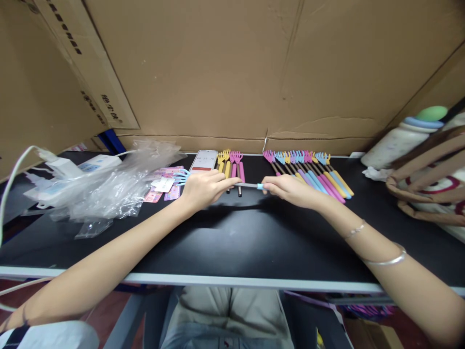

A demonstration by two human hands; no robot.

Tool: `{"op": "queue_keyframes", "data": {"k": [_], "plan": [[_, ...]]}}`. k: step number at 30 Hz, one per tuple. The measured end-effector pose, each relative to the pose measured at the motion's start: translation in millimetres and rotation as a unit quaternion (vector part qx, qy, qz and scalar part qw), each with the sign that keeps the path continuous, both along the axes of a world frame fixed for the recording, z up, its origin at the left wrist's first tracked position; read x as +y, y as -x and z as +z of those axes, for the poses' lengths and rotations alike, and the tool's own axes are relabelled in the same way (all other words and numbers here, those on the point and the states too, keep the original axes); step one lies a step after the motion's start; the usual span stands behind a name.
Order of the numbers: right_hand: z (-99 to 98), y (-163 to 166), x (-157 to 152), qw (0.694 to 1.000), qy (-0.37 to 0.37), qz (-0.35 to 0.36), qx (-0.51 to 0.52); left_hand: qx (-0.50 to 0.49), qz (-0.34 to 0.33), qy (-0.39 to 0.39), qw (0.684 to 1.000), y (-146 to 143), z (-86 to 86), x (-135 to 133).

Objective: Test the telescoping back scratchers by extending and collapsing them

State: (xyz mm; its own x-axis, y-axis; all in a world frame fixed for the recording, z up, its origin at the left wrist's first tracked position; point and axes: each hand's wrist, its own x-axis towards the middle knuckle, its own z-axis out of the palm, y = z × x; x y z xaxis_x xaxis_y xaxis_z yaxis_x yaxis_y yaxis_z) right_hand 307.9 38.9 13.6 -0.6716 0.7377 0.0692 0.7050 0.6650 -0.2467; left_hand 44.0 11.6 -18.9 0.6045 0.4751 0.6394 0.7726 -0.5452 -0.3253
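Observation:
A blue back scratcher (250, 185) is stretched sideways between my two hands, a little above the black table. My left hand (203, 188) closes round its claw end, and the blue claw sticks out to the left. On its blue handle, my right hand (286, 188) is closed; most of the handle is hidden in the palm. Behind my left hand lie yellow back scratcher parts (224, 162) and pink back scratcher parts (238, 167). A row of back scratchers (316, 177) in pink, blue, yellow and purple lies beyond my right hand.
Clear plastic bags (116, 184) lie at left over a white power strip (82, 172). Colourful cards (172, 193) and a phone (205, 159) sit near my left hand. At right are a white bottle (399, 138) and a bag with brown handles (417, 194). A cardboard wall (225, 72) rises behind.

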Motion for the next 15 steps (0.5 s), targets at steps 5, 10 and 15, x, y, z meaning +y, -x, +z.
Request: {"op": "queue_keyframes", "data": {"k": [5, 10, 15], "plan": [[-1.2, 0.7, 0.1, 0.999, 0.033, 0.004, 0.031, 0.003, -0.003, -0.026, 1.0, -2.7, 0.9, -1.8], [-2.8, 4.8, -5.9, 0.985, -0.158, -0.07, 0.001, -0.033, 0.018, -0.005, 0.999, -4.8, 1.4, -2.7], [0.4, 3.9, -6.4, 0.972, -0.224, -0.073, 0.018, -0.033, 0.025, -0.003, 0.999, -3.4, 1.2, -1.0]]}}
